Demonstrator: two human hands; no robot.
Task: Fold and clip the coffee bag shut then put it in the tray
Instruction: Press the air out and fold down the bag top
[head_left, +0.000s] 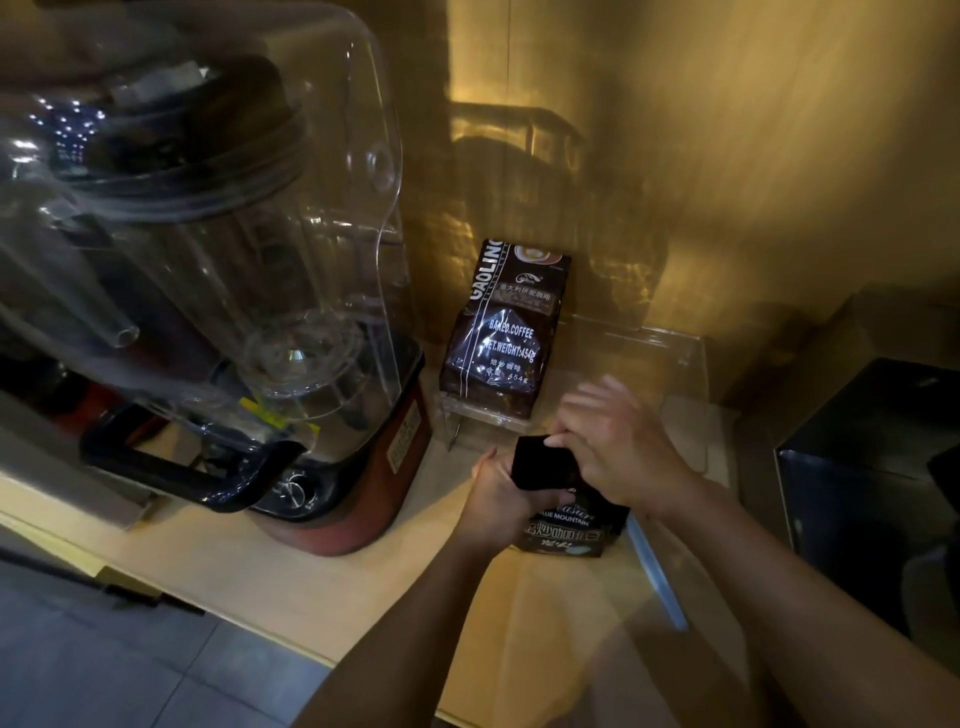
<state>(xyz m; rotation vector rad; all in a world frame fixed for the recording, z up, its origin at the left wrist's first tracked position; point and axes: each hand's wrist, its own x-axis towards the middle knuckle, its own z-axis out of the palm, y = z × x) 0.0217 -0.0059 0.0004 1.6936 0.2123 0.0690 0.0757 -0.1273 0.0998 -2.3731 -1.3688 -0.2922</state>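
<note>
Folding is in progress: the coffee bag (569, 512) stands upright on the worktop (363, 587), near the front edge and just in front of the clear tray (685, 374). The left hand (496, 491) is closed around the left side of the bag's upper part, steadying it. The right hand (618, 447) presses down on the dark folded top of the bag, with the thumb and forefinger pinching the fold and the remaining fingers raised. No clip can be identified on the fold. A pale blue strip (655, 571) lies on the worktop just right of the bag; whether it is the clip cannot be determined. A second coffee bag (501, 332) already stands in the left end of the tray, right of the blender (218, 291). Judged status: fold partly formed; clipping and placement in the tray remain
</note>
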